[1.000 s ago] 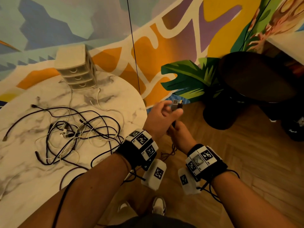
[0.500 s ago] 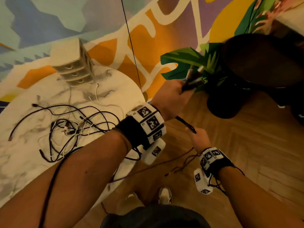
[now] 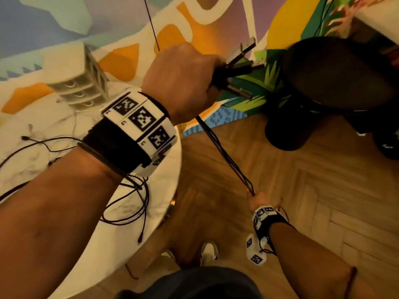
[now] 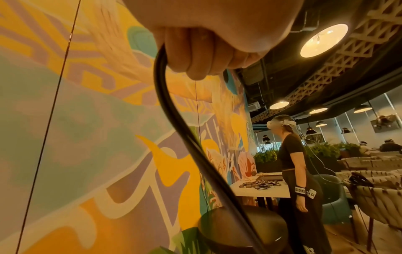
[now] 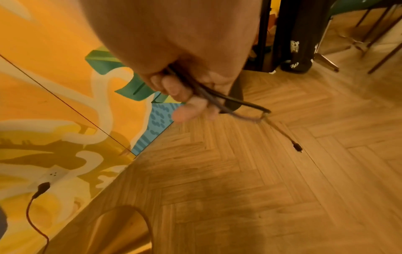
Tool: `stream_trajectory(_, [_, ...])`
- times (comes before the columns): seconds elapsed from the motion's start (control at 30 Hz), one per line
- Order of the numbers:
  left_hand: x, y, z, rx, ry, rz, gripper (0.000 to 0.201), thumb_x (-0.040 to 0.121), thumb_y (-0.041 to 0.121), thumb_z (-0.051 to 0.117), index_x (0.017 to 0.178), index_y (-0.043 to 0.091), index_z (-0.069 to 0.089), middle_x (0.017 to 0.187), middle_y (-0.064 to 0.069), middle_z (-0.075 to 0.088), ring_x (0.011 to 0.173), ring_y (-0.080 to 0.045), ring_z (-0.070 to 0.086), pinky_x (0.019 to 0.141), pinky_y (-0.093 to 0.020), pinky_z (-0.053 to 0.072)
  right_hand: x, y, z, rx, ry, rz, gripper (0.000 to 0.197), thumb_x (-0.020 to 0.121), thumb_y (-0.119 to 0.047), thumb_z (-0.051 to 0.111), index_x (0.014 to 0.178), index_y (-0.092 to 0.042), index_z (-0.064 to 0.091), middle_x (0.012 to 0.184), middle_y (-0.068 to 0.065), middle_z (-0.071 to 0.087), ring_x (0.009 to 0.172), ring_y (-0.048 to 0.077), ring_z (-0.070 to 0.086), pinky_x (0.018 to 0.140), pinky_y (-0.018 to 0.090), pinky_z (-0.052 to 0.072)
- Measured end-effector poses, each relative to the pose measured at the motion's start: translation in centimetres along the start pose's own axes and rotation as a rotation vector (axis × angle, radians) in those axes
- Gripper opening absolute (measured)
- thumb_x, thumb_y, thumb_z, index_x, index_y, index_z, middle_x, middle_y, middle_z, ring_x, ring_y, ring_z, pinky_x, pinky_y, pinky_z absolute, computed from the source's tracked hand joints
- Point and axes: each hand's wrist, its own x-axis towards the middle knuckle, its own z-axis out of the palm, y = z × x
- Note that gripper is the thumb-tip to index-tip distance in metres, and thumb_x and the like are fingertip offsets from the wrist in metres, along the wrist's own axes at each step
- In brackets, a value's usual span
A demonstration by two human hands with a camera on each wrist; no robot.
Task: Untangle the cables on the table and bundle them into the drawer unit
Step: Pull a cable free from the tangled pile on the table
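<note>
While the left hand (image 3: 183,83) was raised in the upper centre of the head view, its fingers were curled tightly round a bunch of dark cables (image 3: 226,156), whose metal plugs (image 3: 241,61) fanned out past the knuckles toward the upper right. From under that fist the cables ran taut, down and to the right, to the right hand (image 3: 258,202), low in the lower right of the frame over the herringbone wood floor (image 3: 323,190). In the right wrist view the right hand's fingers (image 5: 174,89) were closed round the strands, and one thin lead with a small plug (image 5: 297,147) trailed loose beyond them. In the left wrist view a single thick black cable (image 4: 185,137) curved down from the clenched fingers (image 4: 195,56).

More cables (image 3: 129,203) lay looped on the white marble table (image 3: 43,160) at the left of the frame, partly hidden by the left forearm. The pale drawer unit (image 3: 75,80) stood at the table's far edge, in the upper left, against the painted wall (image 3: 194,22). A dark round stool (image 3: 336,72) stood at the upper right.
</note>
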Motion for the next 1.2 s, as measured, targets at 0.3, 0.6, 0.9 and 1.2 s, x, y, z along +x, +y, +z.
stream_trajectory(0.3, [0.0, -0.9, 0.0, -0.013, 0.052, 0.050, 0.043, 0.088, 0.035, 0.036, 0.105, 0.012, 0.068, 0.058, -0.012, 0.056, 0.051, -0.028, 0.043, 0.053, -0.039, 0.042, 1.9, -0.2, -1.7, 0.140, 0.084, 0.124, 0.039, 0.096, -0.028, 0.047, 0.109, 0.007, 0.057, 0.107, 0.022, 0.062, 0.098, 0.038, 0.060, 0.073, 0.036, 0.048])
stream_trajectory(0.6, [-0.9, 1.5, 1.9, -0.485, 0.225, -0.012, 0.040, 0.095, 0.028, 0.046, 0.056, 0.020, 0.051, 0.043, 0.012, 0.030, 0.037, -0.021, 0.026, 0.042, -0.023, 0.018, 1.9, 1.9, -0.3, -0.180, -0.065, -0.041, 0.037, 0.090, -0.039, 0.054, 0.110, -0.007, 0.059, 0.098, 0.010, 0.063, 0.082, 0.026, 0.059, 0.059, 0.027, 0.041])
stream_trajectory(0.9, [-3.9, 4.1, 9.9, -1.377, -0.303, -0.476, 0.047, 0.100, 0.031, 0.036, 0.055, 0.020, 0.032, 0.045, 0.008, 0.029, 0.041, -0.011, 0.024, 0.046, -0.031, 0.019, -7.9, -7.1, -6.8, 0.407, -0.117, -0.808, 0.057, 0.082, -0.010, 0.063, 0.132, -0.029, 0.046, 0.134, -0.009, 0.048, 0.126, 0.013, 0.047, 0.097, 0.024, 0.043])
stream_trajectory(1.2, [-5.8, 3.6, 10.7, -0.840, -0.193, -0.401, 0.026, 0.092, 0.033, 0.055, 0.077, 0.012, 0.056, 0.080, -0.005, 0.056, 0.077, -0.015, 0.054, 0.073, -0.027, 0.043, -15.9, -14.2, -7.9, 0.709, -0.283, -0.965, 0.019, 0.092, -0.001, 0.048, 0.093, -0.020, 0.052, 0.075, -0.010, 0.059, 0.060, 0.000, 0.055, 0.056, 0.018, 0.047])
